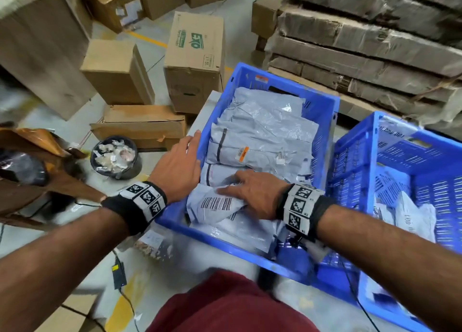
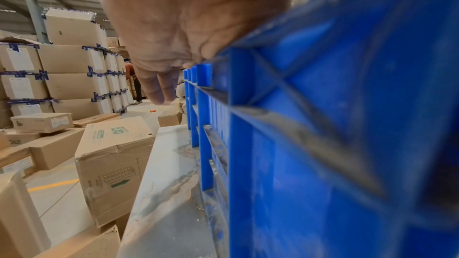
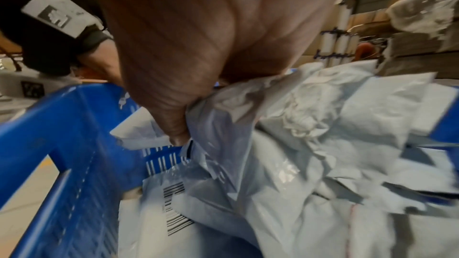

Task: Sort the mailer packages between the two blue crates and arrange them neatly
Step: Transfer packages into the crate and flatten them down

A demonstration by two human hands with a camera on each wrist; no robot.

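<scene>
Both my forearms reach out from the bottom of the head view, each with a black wristband carrying square printed markers. My left hand [image 1: 178, 165] lies on the left wall of the near blue crate [image 1: 175, 228], fingers fairly straight and pointing away along the rim; from the left wrist view the palm [image 2: 193, 19] sits on top of that blue edge [image 2: 310, 125] and grips nothing. My right hand [image 1: 257, 194] is down inside the same crate, fingers spread flat over a crumpled grey mailer with a barcode label [image 1: 215, 204]. From the right wrist view the hand [image 3: 198, 36] bears on the bunched plastic [image 3: 261, 125], but I cannot tell whether the fingers close round it or only press it.

Farther back in this crate, more grey mailers [image 1: 262, 131] lie stacked flat, one with an orange sticker [image 1: 243, 153]. To the right, just beside it, stands the second blue crate [image 1: 355, 161], holding a few pale mailers [image 1: 410, 214] low at its near side. Both crates rest on a pale, scuffed table [image 2: 164, 193].

Left of the table, on the floor, sit cardboard boxes, one with green print [image 1: 195, 64], and a dark round bin [image 1: 116, 157] full of scrap paper. Behind the crates lie flattened cardboard bundles [image 1: 370, 44].
</scene>
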